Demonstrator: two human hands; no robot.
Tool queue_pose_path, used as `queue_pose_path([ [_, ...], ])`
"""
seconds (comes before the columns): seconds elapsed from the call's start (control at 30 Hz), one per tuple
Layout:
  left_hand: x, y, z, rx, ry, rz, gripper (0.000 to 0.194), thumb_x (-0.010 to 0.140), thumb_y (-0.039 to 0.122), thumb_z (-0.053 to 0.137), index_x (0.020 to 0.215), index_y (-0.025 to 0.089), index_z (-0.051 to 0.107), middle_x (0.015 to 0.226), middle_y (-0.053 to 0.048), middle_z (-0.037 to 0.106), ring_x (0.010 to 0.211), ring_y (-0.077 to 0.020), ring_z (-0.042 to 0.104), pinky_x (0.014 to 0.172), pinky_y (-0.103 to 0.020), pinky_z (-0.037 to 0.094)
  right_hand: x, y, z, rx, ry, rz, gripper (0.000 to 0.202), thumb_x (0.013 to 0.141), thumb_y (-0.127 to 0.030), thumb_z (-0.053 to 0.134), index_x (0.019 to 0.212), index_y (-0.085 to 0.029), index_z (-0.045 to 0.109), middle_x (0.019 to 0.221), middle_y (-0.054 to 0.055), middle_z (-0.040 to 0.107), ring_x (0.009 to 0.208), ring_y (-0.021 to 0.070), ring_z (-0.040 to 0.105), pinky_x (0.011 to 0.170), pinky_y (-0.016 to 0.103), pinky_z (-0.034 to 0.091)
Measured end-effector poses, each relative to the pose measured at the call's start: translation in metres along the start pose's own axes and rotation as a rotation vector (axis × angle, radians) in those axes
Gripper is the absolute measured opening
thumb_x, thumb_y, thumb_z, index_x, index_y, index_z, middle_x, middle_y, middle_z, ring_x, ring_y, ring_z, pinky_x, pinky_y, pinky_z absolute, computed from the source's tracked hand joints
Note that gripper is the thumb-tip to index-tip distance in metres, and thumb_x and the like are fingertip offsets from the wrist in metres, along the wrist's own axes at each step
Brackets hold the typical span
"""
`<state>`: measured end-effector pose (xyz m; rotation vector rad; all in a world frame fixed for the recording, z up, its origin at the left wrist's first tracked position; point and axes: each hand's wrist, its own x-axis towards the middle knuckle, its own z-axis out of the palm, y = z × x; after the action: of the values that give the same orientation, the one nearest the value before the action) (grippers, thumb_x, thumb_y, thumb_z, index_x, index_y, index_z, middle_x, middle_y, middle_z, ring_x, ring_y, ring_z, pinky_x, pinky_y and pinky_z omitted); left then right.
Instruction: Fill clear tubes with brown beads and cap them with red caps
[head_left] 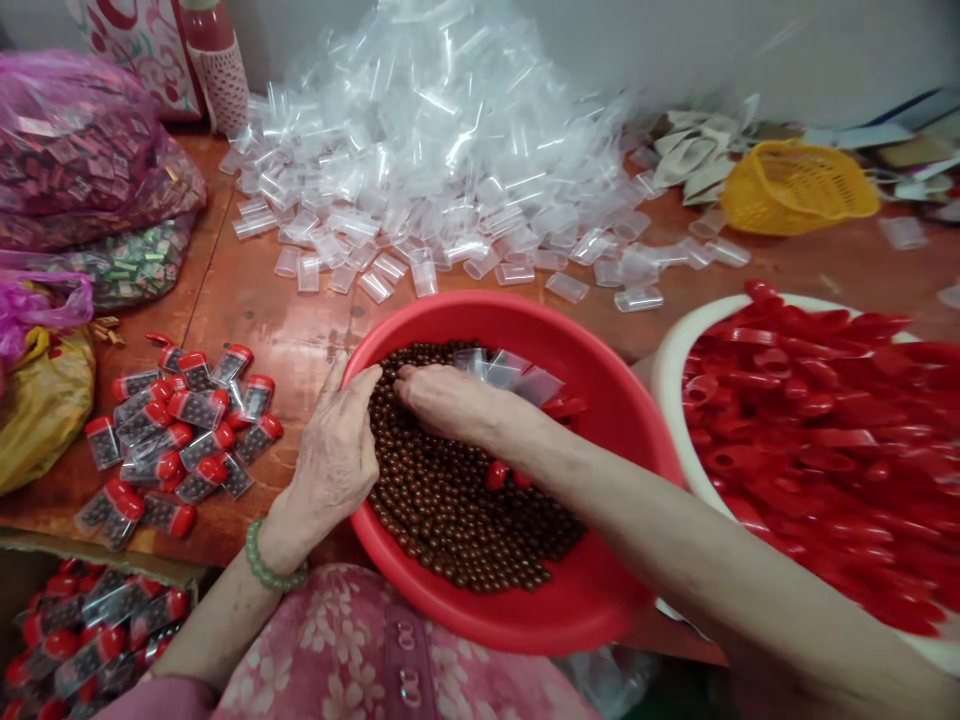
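A large red plastic basin point(622, 430) stands in front of me, tilted, with many small round brown balls point(465, 510) lying in it. My left hand point(337, 440) grips the basin's left rim, its fingers curled over the edge. My right hand point(442, 395) reaches across the basin, down among the balls at its left side. Its fingers are bent together, and what they hold, if anything, is hidden. Beside that wrist, several clear plastic sleeves point(517, 375) rest in the basin. Red caps point(496, 475) show beneath my right forearm.
Filled clear tubes with red caps point(199, 410) lie to the left, with more in a box point(97, 620) below. A heap of clear sleeves point(450, 150) rises behind. At right stand a white tub point(667, 380) of red caps and a yellow basket point(799, 190). Bags point(82, 150) sit far left.
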<state>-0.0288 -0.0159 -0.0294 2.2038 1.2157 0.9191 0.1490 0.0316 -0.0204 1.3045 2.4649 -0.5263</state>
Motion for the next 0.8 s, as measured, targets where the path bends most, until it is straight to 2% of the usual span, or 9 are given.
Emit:
queue_pose_path([
  [0.17,-0.001,-0.005,0.001,-0.024,0.002,-0.010,0.051,0.087,0.002,0.032,0.136,0.011,0.045,0.138,-0.016,0.054,0.145,-0.0246,0.030,0.116,-0.051,0.034,-0.001,-0.002,0.010,0.173,-0.013,-0.105,0.025,0.075,-0.006,0.059,0.100,-0.008,0.065,0.104,0.014,0.068,0.094,0.0220,0.065,0.083,0.028,0.049],
  [0.3,-0.001,-0.005,0.000,0.048,-0.001,0.027,0.049,0.089,0.004,0.032,0.136,0.009,0.044,0.139,-0.018,0.053,0.145,-0.0260,0.029,0.115,-0.051,0.035,-0.012,-0.002,0.014,0.328,0.015,-0.135,0.025,0.083,-0.019,0.062,0.106,-0.010,0.062,0.101,0.008,0.068,0.092,0.0173,0.064,0.083,0.026,0.049],
  [0.37,-0.001,-0.002,-0.004,0.117,-0.018,0.064,0.046,0.091,0.006,0.033,0.136,0.007,0.043,0.137,-0.020,0.054,0.144,-0.0280,0.031,0.115,-0.054,0.034,-0.019,-0.002,0.015,0.484,0.052,-0.133,0.029,0.084,-0.026,0.063,0.110,-0.012,0.060,0.098,0.004,0.068,0.088,0.0160,0.063,0.080,0.026,0.050],
  [0.47,-0.001,0.007,-0.011,0.143,-0.086,0.145,0.044,0.095,0.018,0.040,0.137,0.005,0.041,0.139,-0.023,0.052,0.143,-0.0315,0.033,0.114,-0.056,0.034,-0.032,-0.002,0.015,0.813,0.148,-0.147,0.025,0.083,-0.027,0.063,0.105,-0.015,0.060,0.097,0.002,0.066,0.090,0.0169,0.062,0.083,0.029,0.050],
  [0.57,-0.001,0.016,-0.014,0.103,-0.178,0.180,0.056,0.092,0.037,0.052,0.136,0.003,0.041,0.141,-0.026,0.048,0.141,-0.0353,0.035,0.111,-0.057,0.038,-0.045,-0.003,0.016,0.944,0.251,-0.192,0.020,0.083,-0.024,0.061,0.102,-0.016,0.061,0.096,0.002,0.064,0.090,0.0172,0.059,0.084,0.030,0.048],
  [0.63,0.001,0.022,-0.013,0.062,-0.204,0.147,0.060,0.090,0.041,0.056,0.135,0.003,0.043,0.140,-0.027,0.050,0.138,-0.0358,0.040,0.110,-0.056,0.039,-0.053,-0.006,0.017,0.973,0.314,-0.207,0.019,0.083,-0.025,0.061,0.098,-0.015,0.061,0.091,0.002,0.063,0.085,0.0167,0.058,0.080,0.029,0.048],
  [0.73,0.003,0.031,-0.008,-0.110,-0.198,0.026,0.048,0.089,0.030,0.057,0.131,0.009,0.047,0.133,-0.020,0.057,0.127,-0.0296,0.054,0.108,-0.049,0.044,-0.062,-0.011,0.019,1.018,0.408,-0.201,0.022,0.087,-0.034,0.060,0.097,-0.014,0.062,0.093,0.004,0.065,0.085,0.0174,0.059,0.081,0.030,0.049],
  [0.8,0.005,0.036,-0.005,-0.257,-0.197,-0.046,0.042,0.088,0.024,0.057,0.128,0.013,0.049,0.130,-0.016,0.060,0.122,-0.0255,0.057,0.107,-0.045,0.045,-0.069,-0.015,0.019,1.033,0.449,-0.194,0.026,0.088,-0.036,0.059,0.102,-0.015,0.064,0.098,0.006,0.067,0.089,0.0185,0.061,0.085,0.032,0.049],
])
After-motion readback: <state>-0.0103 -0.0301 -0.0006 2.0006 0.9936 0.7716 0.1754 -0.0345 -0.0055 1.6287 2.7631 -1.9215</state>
